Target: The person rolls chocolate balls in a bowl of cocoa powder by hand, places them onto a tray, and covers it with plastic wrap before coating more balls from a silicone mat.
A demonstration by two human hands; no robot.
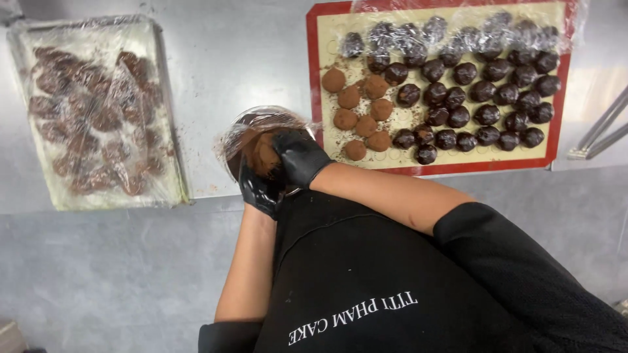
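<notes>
Both my hands wear black gloves and meet over a small bowl point(243, 124) lined with plastic film and holding brown cocoa powder. A powder-coated ball point(265, 157) sits between my left hand point(260, 189) below and my right hand point(299, 157) curled over it. To the right lies a red-edged baking mat point(556, 140) with several dark chocolate balls point(487, 116) and a cluster of powder-coated brown balls point(363, 111) on its left side.
A metal tray point(171, 163) wrapped in plastic film, holding several brown pieces, rests on the steel counter at the left. Loose plastic film covers the mat's far rows. A metal bar point(602, 134) stands at the right edge. My black apron fills the foreground.
</notes>
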